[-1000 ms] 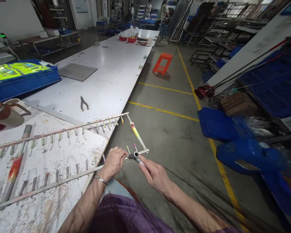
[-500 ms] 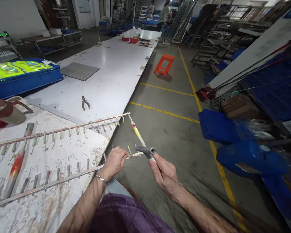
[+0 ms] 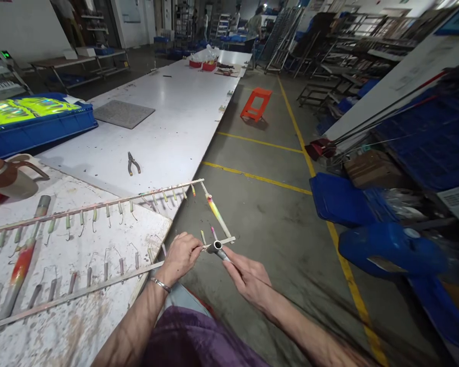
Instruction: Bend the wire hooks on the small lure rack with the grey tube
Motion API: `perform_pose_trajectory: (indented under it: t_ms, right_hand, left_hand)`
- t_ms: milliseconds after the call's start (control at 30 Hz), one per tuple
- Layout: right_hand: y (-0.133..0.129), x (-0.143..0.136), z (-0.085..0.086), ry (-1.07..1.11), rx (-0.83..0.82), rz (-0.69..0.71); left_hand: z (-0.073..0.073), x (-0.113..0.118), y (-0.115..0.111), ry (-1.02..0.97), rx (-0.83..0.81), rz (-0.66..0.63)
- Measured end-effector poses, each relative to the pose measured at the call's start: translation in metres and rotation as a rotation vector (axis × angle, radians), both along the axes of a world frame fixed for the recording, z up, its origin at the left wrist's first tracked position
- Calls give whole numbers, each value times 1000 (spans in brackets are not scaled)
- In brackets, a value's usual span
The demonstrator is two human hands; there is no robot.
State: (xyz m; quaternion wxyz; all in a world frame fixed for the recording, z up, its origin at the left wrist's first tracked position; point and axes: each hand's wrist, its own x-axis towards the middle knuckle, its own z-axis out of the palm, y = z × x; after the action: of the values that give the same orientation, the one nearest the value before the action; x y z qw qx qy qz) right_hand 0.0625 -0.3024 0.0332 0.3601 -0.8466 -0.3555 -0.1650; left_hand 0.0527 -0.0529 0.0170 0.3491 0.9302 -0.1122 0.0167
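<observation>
My left hand is closed on the near wooden strip of a long rack, close to its right end. In my right hand is a hammer with a grey tube-shaped head. That head lies at the strip just right of my left fingers; whether it touches is unclear. Small painted pieces with wire hooks line the near strip and the far strip. A paint-stained crossbar joins both strips at the right end, which juts past the table. Another red-and-yellow crossbar spans the rack at left.
Pliers and a grey mat lie on the long white table. At left stand a brown mug and a blue crate of bright yellow items. An orange stool and blue containers are on the floor.
My right hand has moved left and down, bringing the hammer head from above the strip's end to a spot beside my left fingers. The left hand keeps its hold.
</observation>
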Motion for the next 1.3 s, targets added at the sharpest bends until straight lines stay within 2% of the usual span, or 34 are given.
perform_pose_trajectory:
  t_ms: [133, 300, 467, 633, 767, 933, 1100, 1300]
  right_hand:
    - [2, -1, 1, -61, 138, -60]
    - [2, -4, 6, 2, -19, 31]
    - [0, -2, 9, -34, 101, -39]
    - [-1, 2, 2, 16, -41, -29]
    - [-4, -1, 2, -34, 93, -85]
    - [-2, -2, 4, -7, -56, -42]
    - [-2, -2, 8, -46, 92, -84]
    - [6, -3, 8, -15, -15, -38]
  left_hand:
    - [2, 0, 0, 6, 1, 6]
    - [3, 0, 0, 23, 4, 4]
    - [0, 0, 0, -7, 3, -1]
    - [0, -1, 0, 2, -3, -4]
    - [-1, 0, 0, -2, 11, 5]
    - [-3, 2, 0, 2, -3, 11]
    - [-2, 2, 1, 13, -13, -4]
    - [3, 2, -1, 51, -6, 12]
